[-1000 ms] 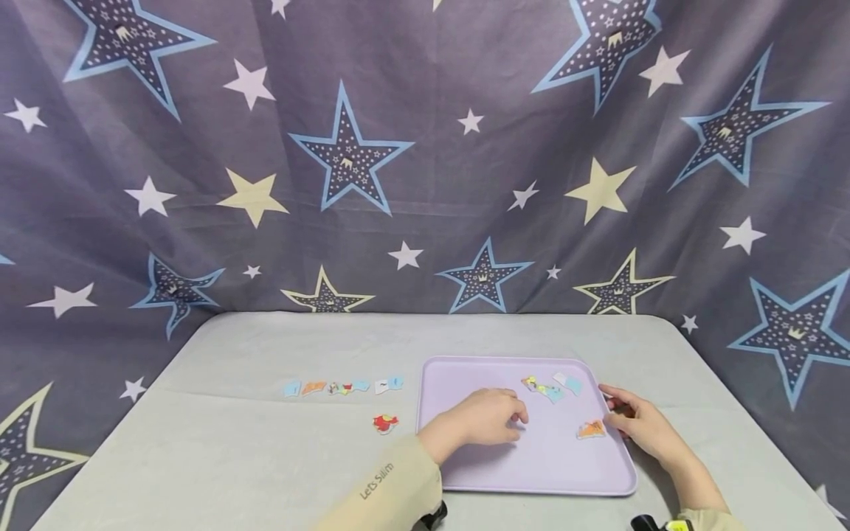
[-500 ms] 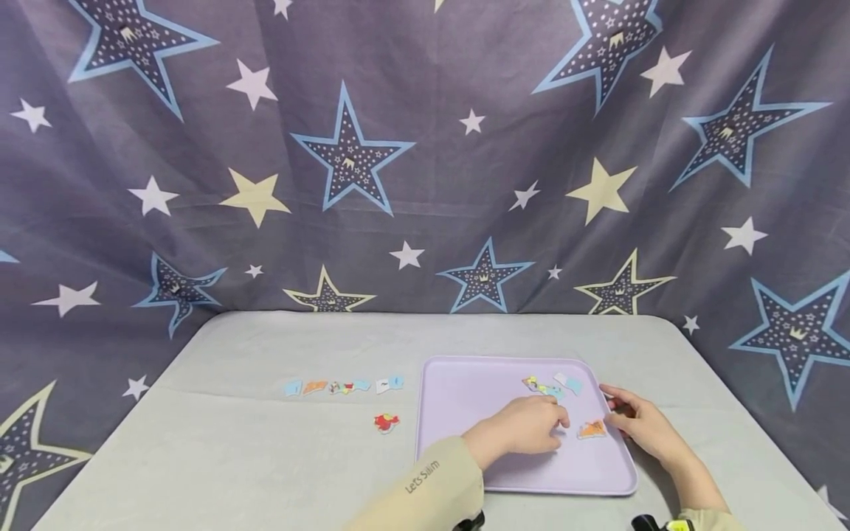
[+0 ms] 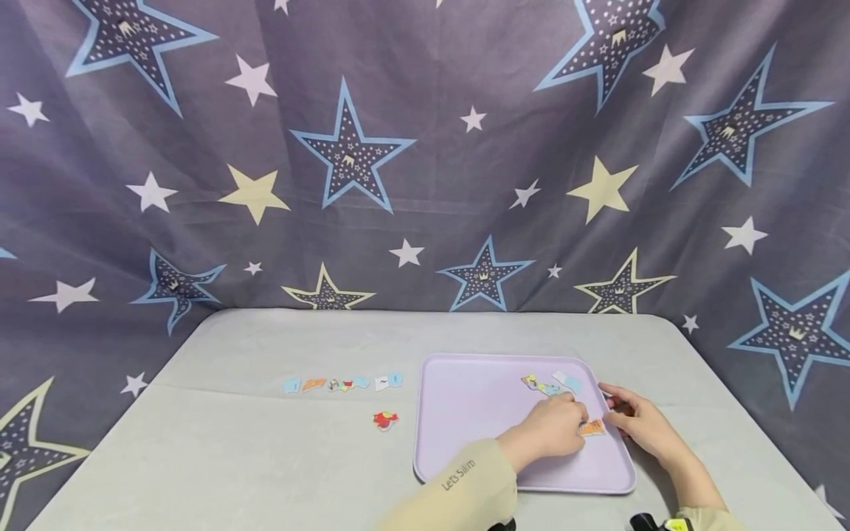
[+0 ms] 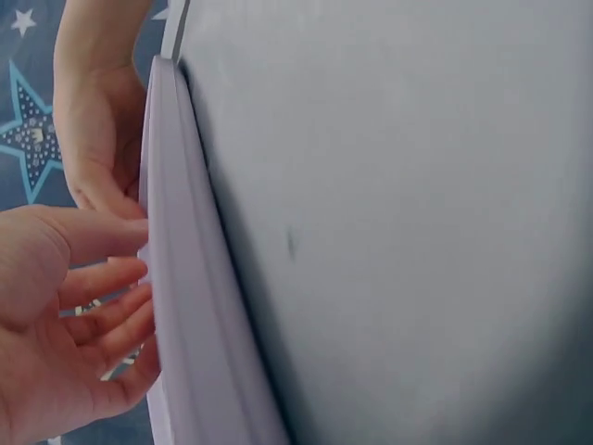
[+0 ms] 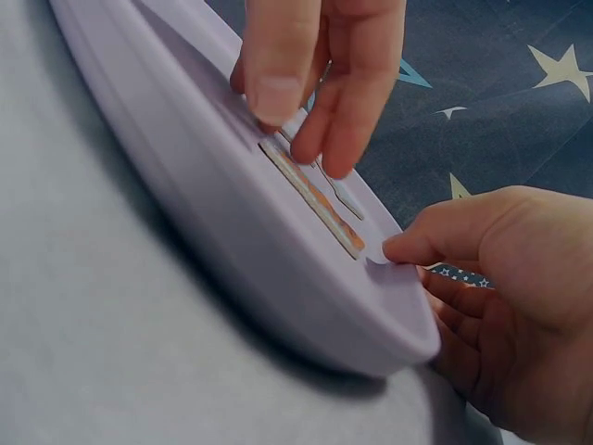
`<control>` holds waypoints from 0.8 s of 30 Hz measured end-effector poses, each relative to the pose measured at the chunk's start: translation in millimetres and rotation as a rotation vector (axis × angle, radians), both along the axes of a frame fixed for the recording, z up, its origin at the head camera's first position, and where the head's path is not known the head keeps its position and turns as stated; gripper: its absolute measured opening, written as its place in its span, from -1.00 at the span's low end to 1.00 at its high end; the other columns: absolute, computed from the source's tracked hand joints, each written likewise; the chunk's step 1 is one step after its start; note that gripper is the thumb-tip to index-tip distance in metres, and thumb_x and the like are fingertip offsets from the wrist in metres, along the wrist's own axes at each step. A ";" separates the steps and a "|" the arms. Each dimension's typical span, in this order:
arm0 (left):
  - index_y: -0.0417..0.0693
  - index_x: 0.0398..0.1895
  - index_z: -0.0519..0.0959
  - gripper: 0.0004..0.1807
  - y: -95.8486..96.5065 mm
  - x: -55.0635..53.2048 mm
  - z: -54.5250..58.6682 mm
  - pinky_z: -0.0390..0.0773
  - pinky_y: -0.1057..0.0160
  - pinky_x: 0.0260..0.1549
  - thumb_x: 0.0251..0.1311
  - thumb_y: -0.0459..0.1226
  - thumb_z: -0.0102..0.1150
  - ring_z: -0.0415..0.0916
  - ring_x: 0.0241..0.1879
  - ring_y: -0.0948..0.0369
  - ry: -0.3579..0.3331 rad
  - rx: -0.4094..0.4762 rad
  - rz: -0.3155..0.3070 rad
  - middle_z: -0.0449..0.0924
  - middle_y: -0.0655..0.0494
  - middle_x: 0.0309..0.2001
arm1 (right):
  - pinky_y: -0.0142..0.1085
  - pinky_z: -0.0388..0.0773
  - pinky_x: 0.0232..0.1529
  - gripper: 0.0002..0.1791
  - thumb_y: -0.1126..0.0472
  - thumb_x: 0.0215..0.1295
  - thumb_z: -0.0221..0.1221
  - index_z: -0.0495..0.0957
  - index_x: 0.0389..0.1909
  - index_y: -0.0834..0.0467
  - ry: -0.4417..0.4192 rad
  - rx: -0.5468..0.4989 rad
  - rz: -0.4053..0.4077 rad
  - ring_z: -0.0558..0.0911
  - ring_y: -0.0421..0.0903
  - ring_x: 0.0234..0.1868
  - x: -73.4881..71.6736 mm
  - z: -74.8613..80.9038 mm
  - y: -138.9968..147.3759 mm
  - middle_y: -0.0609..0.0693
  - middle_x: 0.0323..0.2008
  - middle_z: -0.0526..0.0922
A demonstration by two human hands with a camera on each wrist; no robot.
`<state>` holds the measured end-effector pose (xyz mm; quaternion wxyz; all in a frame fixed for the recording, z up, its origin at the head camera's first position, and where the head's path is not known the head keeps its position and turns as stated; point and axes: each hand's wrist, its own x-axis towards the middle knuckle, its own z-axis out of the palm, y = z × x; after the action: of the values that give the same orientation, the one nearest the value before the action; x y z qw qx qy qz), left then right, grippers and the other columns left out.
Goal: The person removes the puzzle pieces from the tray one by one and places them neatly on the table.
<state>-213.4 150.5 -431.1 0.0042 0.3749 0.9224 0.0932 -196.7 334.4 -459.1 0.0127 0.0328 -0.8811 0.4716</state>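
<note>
My left hand (image 3: 550,426) reaches over the lilac tray (image 3: 465,483), its fingertips right at the near end of an orange puzzle piece (image 3: 594,427). In the right wrist view, the left thumb and fingers (image 5: 278,100) point down at this orange piece (image 5: 320,202), which lies flat on the tray floor. My right hand (image 3: 647,424) holds the tray's right side, thumb at the rim and other fingers outside. Beyond the left hand lie a yellow-and-blue piece (image 3: 540,384) and a white-and-blue piece (image 3: 567,380). In the left wrist view, the tray wall hides the pieces.
Left of the tray, several puzzle pieces lie in a row on the grey-covered table (image 3: 219,442), among them an orange one (image 3: 314,384) and a white-and-blue one (image 3: 388,381). A red piece (image 3: 385,420) lies nearer. A star-patterned curtain (image 3: 425,184) hangs behind.
My left hand has moved right across the tray, from its middle to the orange piece. The right hand has stayed at the tray's right side.
</note>
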 end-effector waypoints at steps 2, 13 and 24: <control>0.18 -0.20 0.60 -0.71 3.7 1.2 -0.6 0.35 0.46 -0.42 -0.08 -0.15 0.27 0.37 -0.33 0.40 0.009 0.000 0.019 0.47 0.35 -0.32 | -0.40 0.38 -0.60 -0.42 0.41 0.06 0.09 0.26 0.17 0.44 0.000 -0.004 -0.002 0.35 -0.30 -0.55 0.3 0.1 0.4 0.09 -0.28 0.40; 0.23 -0.22 0.61 -0.73 11.7 1.5 -7.1 0.31 0.40 -0.35 -0.09 -0.12 0.28 0.31 -0.30 0.38 -0.002 0.016 0.063 0.39 0.34 -0.31 | -0.40 0.37 -0.61 -0.43 0.40 0.07 0.09 0.27 0.16 0.44 0.005 0.011 -0.007 0.35 -0.30 -0.57 0.8 -0.1 0.4 0.09 -0.29 0.41; 0.32 -0.30 0.63 -0.75 8.7 0.6 -11.2 0.29 0.43 -0.35 -0.12 -0.20 0.28 0.31 -0.30 0.41 -0.026 0.065 0.059 0.39 0.39 -0.31 | -0.41 0.37 -0.60 -0.44 0.39 0.09 0.08 0.27 0.17 0.42 0.005 0.019 -0.009 0.35 -0.31 -0.56 0.0 -0.6 0.3 0.11 -0.26 0.41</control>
<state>-212.8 159.1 -442.3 0.0015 0.3462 0.9294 0.1281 -196.7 334.7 -459.6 0.0164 0.0302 -0.8857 0.4629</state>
